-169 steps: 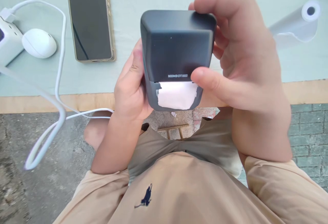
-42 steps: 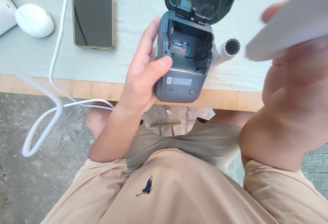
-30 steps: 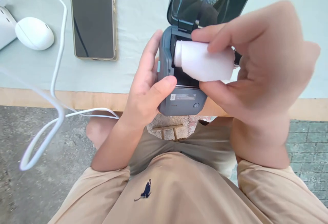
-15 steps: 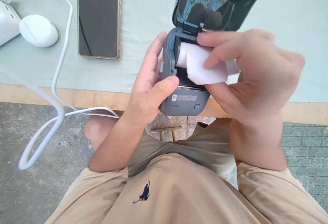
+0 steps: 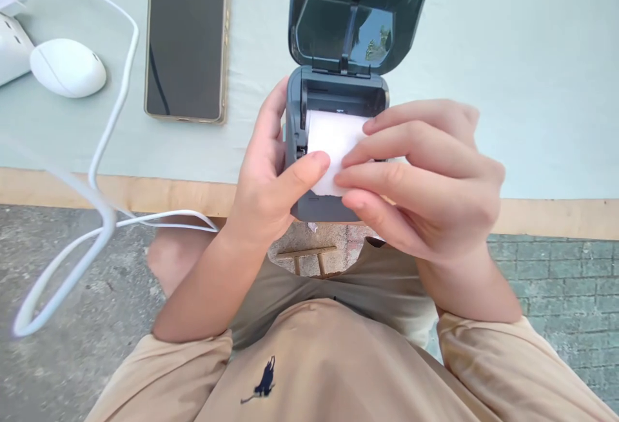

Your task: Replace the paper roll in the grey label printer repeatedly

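Observation:
A small dark grey label printer (image 5: pixel 298 109) with its dark see-through lid (image 5: pixel 316 29) swung up is held over the table's front edge. Wrapped round its left side is my left hand (image 5: pixel 264 183), whose thumb lies on the white paper (image 5: pixel 324 135). This paper comes off a roll inside the printer and reaches down over the front of the opening. My right hand (image 5: pixel 430 183) comes in from the right, curled fingers on the paper and thumb close by its lower edge. Those fingers hide the paper's right side and part of the printer's front.
A phone (image 5: pixel 186 42), its screen dark, lies left of the printer on the pale green tabletop (image 5: pixel 507 74). Farther left are a white rounded mouse-like object (image 5: pixel 68 67) and a white block (image 5: pixel 12 51). A white cable (image 5: pixel 118 96) loops down past the wooden table edge (image 5: pixel 193 196).
The printer has turned more upright and shifted left in view. The loose paper now lies flat over the front opening, with my left thumb on it. My right hand has moved left and down.

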### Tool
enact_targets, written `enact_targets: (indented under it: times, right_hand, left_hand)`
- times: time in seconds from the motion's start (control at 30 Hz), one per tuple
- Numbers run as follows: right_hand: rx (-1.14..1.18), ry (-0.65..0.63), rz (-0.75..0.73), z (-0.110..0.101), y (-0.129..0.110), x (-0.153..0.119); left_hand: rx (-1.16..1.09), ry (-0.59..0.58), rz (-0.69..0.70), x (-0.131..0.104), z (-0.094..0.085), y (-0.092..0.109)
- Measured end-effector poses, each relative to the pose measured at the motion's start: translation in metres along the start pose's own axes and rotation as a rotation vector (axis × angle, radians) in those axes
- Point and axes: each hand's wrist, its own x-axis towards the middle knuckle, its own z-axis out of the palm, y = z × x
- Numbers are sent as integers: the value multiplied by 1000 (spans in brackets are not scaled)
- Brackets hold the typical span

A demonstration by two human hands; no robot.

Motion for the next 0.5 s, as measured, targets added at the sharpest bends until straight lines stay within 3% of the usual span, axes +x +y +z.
enact_targets:
  times: [0.07, 0.2, 0.33, 0.43, 0.5]
  right_hand:
    - [-37, -1, 61, -1, -2, 1]
    - [-119, -125, 202, -3, -9, 3]
    - [-127, -189, 200, -5, -14, 4]
    - [-101, -104, 195, -6, -12, 6]
    - [-76, -13, 220, -7, -8, 7]
  left_hand:
    - [-18, -29, 49, -1, 0, -2]
    - [-35, -54, 67, 0, -3, -4]
    - [-66, -108, 134, 2, -6, -8]
    - [-54, -55, 139, 1, -4, -10]
    - [-52, -78, 113, -1, -3, -9]
